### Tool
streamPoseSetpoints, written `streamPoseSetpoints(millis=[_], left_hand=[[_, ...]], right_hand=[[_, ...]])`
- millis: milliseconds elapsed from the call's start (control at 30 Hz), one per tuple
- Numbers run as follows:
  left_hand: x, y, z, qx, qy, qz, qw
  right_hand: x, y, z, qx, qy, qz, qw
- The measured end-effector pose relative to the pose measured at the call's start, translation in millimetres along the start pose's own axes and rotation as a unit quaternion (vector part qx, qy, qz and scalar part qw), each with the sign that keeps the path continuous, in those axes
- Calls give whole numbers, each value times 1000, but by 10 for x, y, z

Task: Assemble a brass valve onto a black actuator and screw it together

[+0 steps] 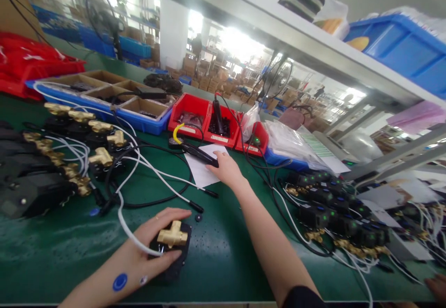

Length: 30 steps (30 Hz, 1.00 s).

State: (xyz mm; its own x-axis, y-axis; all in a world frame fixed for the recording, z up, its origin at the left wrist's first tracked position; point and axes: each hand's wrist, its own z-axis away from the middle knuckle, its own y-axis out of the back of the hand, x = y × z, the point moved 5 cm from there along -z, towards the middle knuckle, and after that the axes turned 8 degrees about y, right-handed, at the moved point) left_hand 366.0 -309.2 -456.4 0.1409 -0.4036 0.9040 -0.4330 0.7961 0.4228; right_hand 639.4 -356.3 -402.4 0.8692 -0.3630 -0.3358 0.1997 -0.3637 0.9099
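Over white paper [201, 174], the right hand [228, 171] half-curls around a black tool [198, 153].

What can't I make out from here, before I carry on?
All in the head view:
- Underside of the black unit: hidden by its own body and the left hand.
- Near end of the black tool: covered by the right hand.
- Writing on the label of the middle red bin: too small and blurred.
- Another person's hand: cut off by the right edge.
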Motion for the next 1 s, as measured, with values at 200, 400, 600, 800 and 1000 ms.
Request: streamPoseSetpoints(millis=[200, 400, 600, 800, 1000], left_hand=[[-70, -83, 335, 92, 17, 8, 996], [-103, -102, 265, 55, 23, 31, 998], [-140, -127, 226, 108, -23, 15, 994], [-145, -97, 248, 122, -40, 7, 992], [-150, -118, 273, 122, -17, 21, 992]], right_hand=[[-13, -218, -340, -19, 20, -90, 996], [-119, 170, -137, 21, 15, -306, 952], [-549, 397, 369, 46, -39, -577, 814], [-725, 402, 584, 49, -83, -702, 705], [-814, 456, 586, 38, -103, -748, 655]])
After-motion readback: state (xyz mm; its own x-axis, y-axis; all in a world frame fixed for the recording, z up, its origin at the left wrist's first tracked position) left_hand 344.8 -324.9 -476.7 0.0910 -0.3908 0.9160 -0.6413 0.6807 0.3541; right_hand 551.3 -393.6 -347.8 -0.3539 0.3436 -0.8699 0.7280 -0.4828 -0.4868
